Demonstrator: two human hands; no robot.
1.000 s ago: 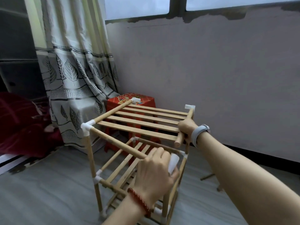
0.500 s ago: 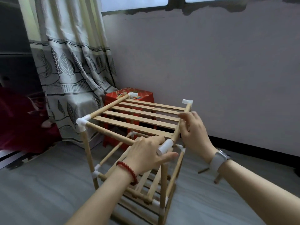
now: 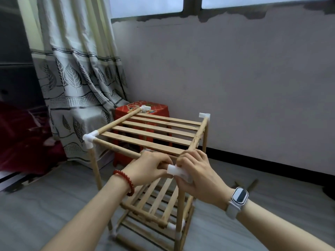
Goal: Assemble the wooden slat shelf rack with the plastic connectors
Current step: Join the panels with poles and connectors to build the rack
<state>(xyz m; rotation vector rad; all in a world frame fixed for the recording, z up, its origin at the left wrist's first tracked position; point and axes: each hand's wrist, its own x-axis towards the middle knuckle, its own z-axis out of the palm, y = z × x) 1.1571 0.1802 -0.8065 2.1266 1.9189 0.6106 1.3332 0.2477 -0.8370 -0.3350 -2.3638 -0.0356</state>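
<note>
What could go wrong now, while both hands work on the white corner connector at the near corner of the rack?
1. The connector may sit crooked; the left hand and right hand hide the joint.
2. Fingers could get pinched between connector and front rail.
3. Hard pushing might tip the rack on the floor.

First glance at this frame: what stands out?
Both hands meet at the near top corner of the wooden rack: the left hand grips the front rail, the right hand holds the white connector. Behind the rack, a red stool stands by the leaf-print curtain.
</note>
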